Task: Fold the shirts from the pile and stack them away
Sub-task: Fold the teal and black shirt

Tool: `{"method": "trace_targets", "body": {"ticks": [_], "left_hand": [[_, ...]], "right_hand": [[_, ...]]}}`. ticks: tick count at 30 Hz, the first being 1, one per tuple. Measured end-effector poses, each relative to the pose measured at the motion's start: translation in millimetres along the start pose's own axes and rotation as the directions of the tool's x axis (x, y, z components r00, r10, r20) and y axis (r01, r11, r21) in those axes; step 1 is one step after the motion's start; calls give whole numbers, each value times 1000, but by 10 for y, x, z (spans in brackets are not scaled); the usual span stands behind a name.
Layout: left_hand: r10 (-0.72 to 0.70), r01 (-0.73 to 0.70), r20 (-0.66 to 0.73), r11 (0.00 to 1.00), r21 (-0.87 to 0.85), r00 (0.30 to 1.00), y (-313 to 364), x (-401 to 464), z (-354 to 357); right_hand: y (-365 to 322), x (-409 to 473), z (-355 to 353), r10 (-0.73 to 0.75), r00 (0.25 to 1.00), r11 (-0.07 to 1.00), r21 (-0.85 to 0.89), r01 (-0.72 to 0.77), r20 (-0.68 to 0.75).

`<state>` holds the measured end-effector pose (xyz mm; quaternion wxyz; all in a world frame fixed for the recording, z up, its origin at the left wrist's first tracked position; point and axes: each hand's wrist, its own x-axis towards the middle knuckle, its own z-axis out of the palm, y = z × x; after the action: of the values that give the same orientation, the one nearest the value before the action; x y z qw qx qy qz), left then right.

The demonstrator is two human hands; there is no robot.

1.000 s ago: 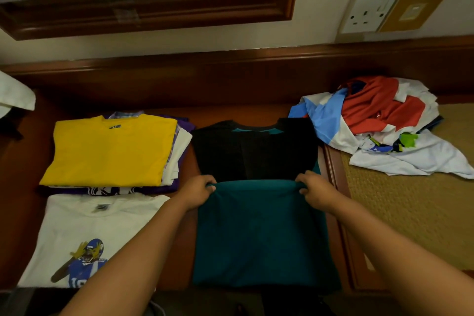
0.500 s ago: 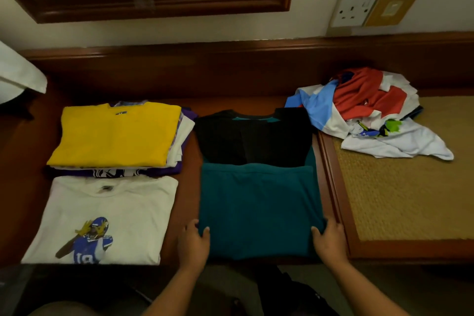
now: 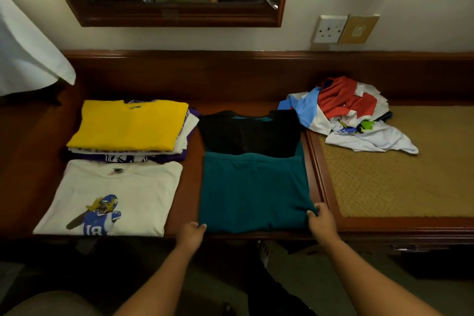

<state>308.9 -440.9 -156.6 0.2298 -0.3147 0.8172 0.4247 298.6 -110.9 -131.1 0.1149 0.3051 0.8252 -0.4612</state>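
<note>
On desk — teal shirt (image 3: 252, 192) collar toward wall | hands (image 3: 319, 220) pinch near corners

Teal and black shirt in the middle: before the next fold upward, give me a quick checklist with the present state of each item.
1. Left hand grips the near left corner of the teal and black shirt: ok.
2. Right hand pinches the near right corner: ok.
3. Teal lower half lies flat, black top part uncovered beyond it: ok.
4. Shirt is apart from the white printed shirt on its left: ok.
5. Folded stack with the yellow shirt on top looks level enough to take another: ok.
6. Unfolded pile at the right is clear of the fold path: cannot tell; its blue edge lies right at the collar corner.
</note>
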Motion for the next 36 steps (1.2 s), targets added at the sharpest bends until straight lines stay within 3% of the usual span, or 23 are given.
{"method": "trace_targets", "body": {"ticks": [6,11,17,23,28,36], "left_hand": [[-14,14,-51,1000,14,999,-75,-84,-119],[-53,53,-15,999,7,998,-195,-140,-79],[-181,178,8,958,-223,984,-241,-124,-11],[-302,310,91,838,-448,949,-147,-85,42],[-251,234,31,839,-492,967,-82,-83,1],[-28,-67,-136,760,-647,990,361,-317,-304]], "right_hand": [[28,45,-175,32,999,986,167,-31,-8],[357,29,-158,165,986,986,15,-165,-3],[406,53,-143,227,973,967,-127,-220,40],[400,73,-99,370,916,910,135,-391,156],[285,-1,-142,369,923,878,282,-386,113],[-269,-37,-384,106,993,895,441,-73,-51]]}}
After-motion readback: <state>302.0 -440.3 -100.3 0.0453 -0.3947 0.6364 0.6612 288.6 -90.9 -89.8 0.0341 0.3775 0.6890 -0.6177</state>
